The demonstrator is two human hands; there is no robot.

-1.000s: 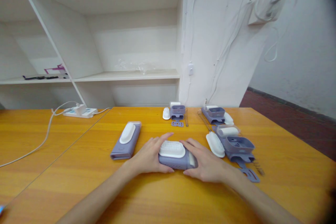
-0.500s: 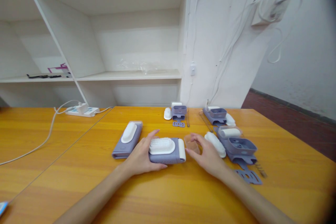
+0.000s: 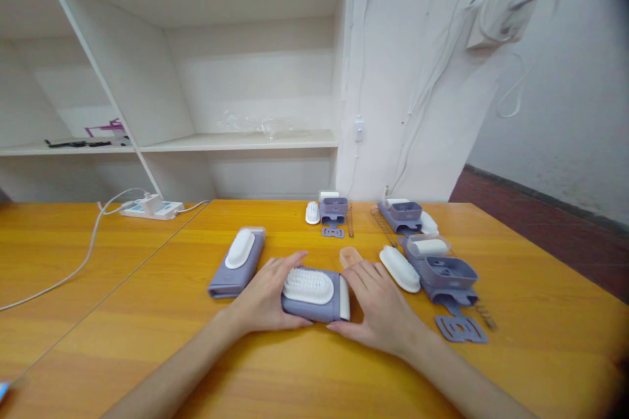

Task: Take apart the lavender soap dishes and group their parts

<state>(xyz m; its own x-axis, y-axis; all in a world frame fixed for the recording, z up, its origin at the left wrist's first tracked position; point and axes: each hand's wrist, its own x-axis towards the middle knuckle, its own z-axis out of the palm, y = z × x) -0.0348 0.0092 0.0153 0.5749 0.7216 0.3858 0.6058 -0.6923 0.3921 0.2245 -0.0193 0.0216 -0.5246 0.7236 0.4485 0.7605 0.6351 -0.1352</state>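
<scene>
My left hand [image 3: 270, 294] is wrapped round the left end of a purple device [image 3: 314, 311], which has a white bristled brush [image 3: 308, 285] on top and a white roller [image 3: 344, 298] at its right end. My right hand [image 3: 378, 304] is at that roller end, its thumb at the near corner and its fingers bent over the far side. A clear cover [image 3: 350, 257] lies just beyond the right fingers, partly hidden by them. To the left rests a similar purple device [image 3: 238, 262] with a white oval brush.
Right of my hands lie a loose white brush [image 3: 400, 268] and a purple body [image 3: 449, 275] with a flat plate [image 3: 460, 328] and a spring. Further back are two more sets of parts [image 3: 334, 209]. A power strip [image 3: 152, 208] sits at the back left.
The device has moved slightly nearer to me. My right hand has left the clear cover and come to the roller end of the device.
</scene>
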